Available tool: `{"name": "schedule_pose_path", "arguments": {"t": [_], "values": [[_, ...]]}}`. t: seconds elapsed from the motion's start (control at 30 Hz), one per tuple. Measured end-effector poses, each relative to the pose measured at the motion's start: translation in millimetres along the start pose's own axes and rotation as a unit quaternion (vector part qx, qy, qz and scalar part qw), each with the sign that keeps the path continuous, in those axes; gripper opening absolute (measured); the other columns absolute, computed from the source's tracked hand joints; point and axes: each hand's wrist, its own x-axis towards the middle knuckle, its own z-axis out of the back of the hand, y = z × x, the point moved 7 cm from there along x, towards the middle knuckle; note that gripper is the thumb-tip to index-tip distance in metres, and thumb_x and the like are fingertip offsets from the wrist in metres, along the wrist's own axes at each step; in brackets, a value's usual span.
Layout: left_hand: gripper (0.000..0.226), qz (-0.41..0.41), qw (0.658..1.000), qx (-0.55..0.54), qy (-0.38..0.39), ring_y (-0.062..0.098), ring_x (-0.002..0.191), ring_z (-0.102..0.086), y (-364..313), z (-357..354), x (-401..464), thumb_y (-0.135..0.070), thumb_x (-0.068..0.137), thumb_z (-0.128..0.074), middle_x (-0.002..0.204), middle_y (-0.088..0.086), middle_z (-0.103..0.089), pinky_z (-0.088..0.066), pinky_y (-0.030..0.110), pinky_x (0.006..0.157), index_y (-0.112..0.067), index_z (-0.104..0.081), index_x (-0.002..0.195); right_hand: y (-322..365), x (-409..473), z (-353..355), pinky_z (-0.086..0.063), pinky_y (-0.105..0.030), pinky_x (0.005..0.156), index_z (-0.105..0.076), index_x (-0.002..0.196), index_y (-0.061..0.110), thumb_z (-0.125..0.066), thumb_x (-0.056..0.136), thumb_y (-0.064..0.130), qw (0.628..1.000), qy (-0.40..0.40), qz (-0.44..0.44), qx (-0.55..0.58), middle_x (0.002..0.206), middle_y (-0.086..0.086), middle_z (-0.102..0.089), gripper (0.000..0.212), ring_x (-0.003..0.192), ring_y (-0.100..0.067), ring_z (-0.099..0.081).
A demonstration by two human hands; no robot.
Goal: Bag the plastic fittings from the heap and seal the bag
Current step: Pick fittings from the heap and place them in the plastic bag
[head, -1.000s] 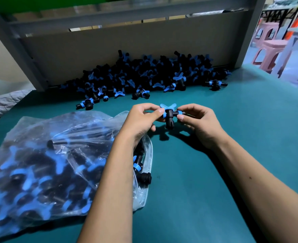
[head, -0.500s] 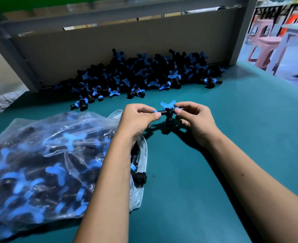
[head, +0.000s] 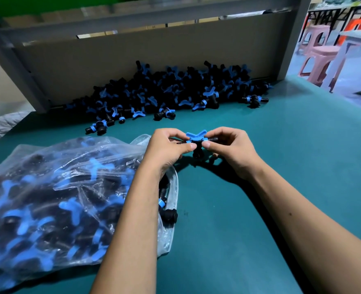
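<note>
Clear plastic bag (head: 54, 194) lies nearest on the green table (head: 260, 209), stuffed with black and blue fittings; beyond its mouth the left hand (head: 169, 149) and right hand (head: 230, 149) each pinch one fitting (head: 196, 143) between curled fingers, above the table; farther back the heap (head: 175, 90) rests against a grey board (head: 133, 58).

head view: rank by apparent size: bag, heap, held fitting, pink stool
1. bag, though it lies nearest the camera, so it looks bigger than it may be
2. heap
3. pink stool, far off and partly cut off, so true size unsure
4. held fitting, pinched between left hand and right hand
</note>
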Motion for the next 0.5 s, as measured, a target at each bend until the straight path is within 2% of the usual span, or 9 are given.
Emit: {"name": "schedule_pose_path", "arguments": {"t": [0.1, 0.2, 0.3, 0.43, 0.5], "values": [[0.017, 0.001, 1.0, -0.016, -0.007, 0.004, 0.049, -0.054, -0.8, 3.4, 0.9, -0.012, 0.075, -0.091, 0.069, 0.003, -0.072, -0.041, 0.024, 0.059, -0.018, -0.076, 0.08, -2.2, 0.7, 4.8, -0.049, -0.024, 0.057, -0.078, 0.092, 0.017, -0.081, 0.084, 0.012, 0.999, -0.037, -0.004, 0.027, 0.082, -0.005, -0.074, 0.01, 0.068, -0.016, -0.059], [0.014, 0.003, 0.998, -0.031, -0.049, 0.006, 0.048, -0.048, -1.5, 10.5, 2.0, -0.016, 0.073, -0.091, 0.075, 0.01, -0.074, -0.037, 0.026, 0.06, -0.019, -0.077, 0.076, -5.0, 0.5, 18.9, -0.047, -0.019, 0.054, -0.077, 0.092, 0.016, -0.077, 0.087, 0.009, 0.989, -0.13, -0.01, 0.07, 0.072, 0.005, -0.07, 0.009, 0.062, -0.007, -0.059], [0.014, 0.008, 0.998, -0.037, -0.055, 0.006, 0.05, -0.049, -2.3, 10.2, 0.5, -0.021, 0.073, -0.091, 0.082, 0.01, -0.078, -0.037, 0.027, 0.061, -0.018, -0.078, 0.077, -3.1, -1.0, 20.5, -0.05, -0.021, 0.054, -0.073, 0.094, 0.013, -0.076, 0.089, 0.011, 0.986, -0.155, 0.0, 0.058, 0.073, 0.008, -0.071, 0.007, 0.063, -0.006, -0.062], [0.017, 0.009, 0.996, -0.059, -0.068, 0.008, 0.066, -0.063, -4.2, 9.9, -0.6, -0.023, 0.076, -0.09, 0.078, 0.002, -0.079, -0.041, 0.029, 0.072, -0.014, -0.076, 0.08, 7.9, -6.8, 13.6, -0.056, -0.042, 0.059, -0.066, 0.089, 0.017, -0.074, 0.091, 0.029, 0.978, -0.173, 0.053, -0.1, 0.081, 0.007, -0.068, 0.015, 0.069, -0.018, -0.067], [0.021, 0.006, 0.995, -0.066, -0.079, 0.002, 0.054, -0.056, -5.8, 9.3, -1.4, -0.026, 0.076, -0.09, 0.078, 0.002, -0.079, -0.041, 0.028, 0.07, -0.012, -0.075, 0.079, 16.7, -9.1, -0.8, -0.057, -0.042, 0.062, -0.062, 0.087, 0.019, -0.075, 0.089, 0.035, 0.97, -0.133, 0.099, -0.175, 0.081, 0.007, -0.068, 0.021, 0.073, -0.02, -0.069]]}}
